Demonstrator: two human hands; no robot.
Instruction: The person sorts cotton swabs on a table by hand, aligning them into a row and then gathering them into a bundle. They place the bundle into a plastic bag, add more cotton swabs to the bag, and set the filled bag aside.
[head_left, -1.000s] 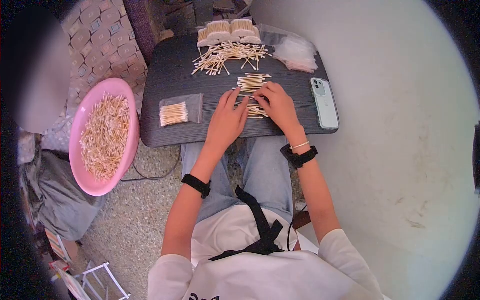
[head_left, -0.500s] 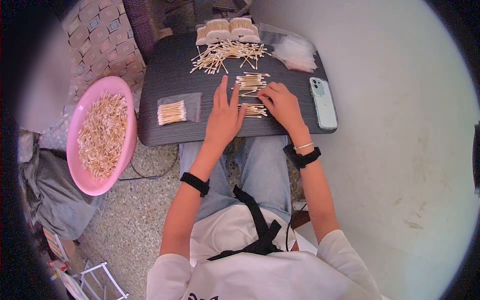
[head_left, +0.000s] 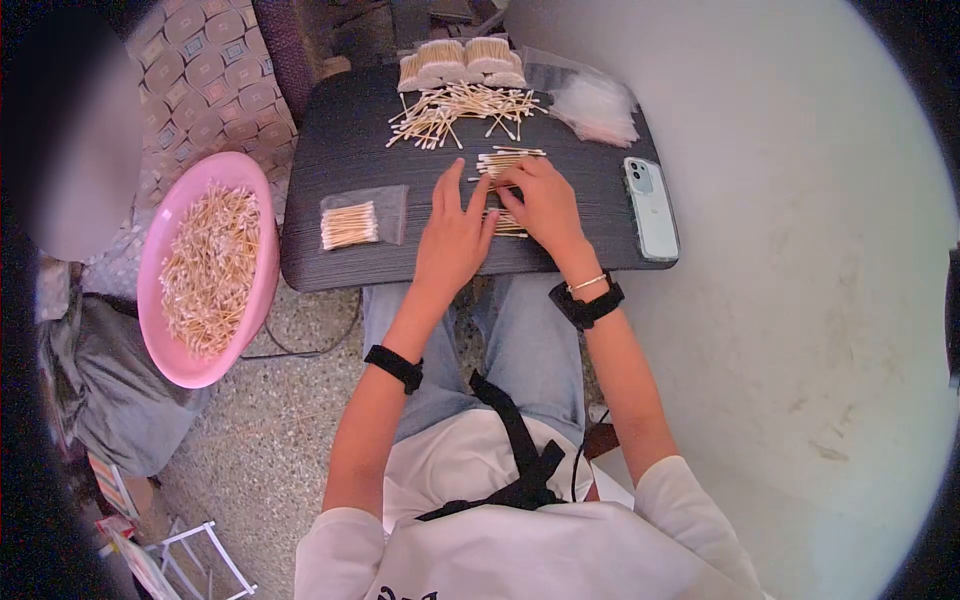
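Left hand (head_left: pixel 455 235) lies flat, fingers spread, on the dark table (head_left: pixel 340 150). Right hand (head_left: pixel 540 200) beside it, fingertips bearing on the cotton swabs (head_left: pixel 505 160) at table centre; grip indeterminate

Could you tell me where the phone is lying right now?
In the head view, the phone lies at the right edge of the dark table, just right of the right hand.

Cotton swabs (head_left: pixel 508 160), wooden sticks w/ white tips, lie flat in small aligned row mid-table, partly hidden.
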